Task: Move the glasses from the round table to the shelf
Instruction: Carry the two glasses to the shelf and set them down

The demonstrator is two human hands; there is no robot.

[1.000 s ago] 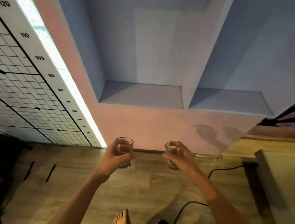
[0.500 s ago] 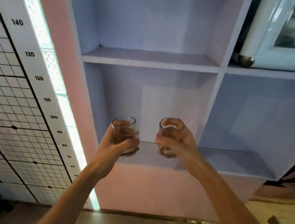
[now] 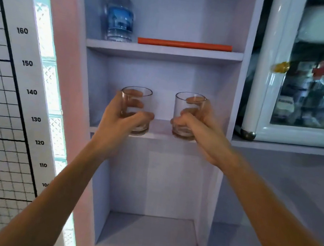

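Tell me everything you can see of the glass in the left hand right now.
The left glass is a short, clear tumbler with straight sides, an open round rim and a thick base. It looks empty and stands upright. The left hand wraps it from the left, thumb across the front, fingers showing through the wall. Its base sits at the front edge of the middle shelf; whether it rests there I cannot tell. It is apart from the other glass.
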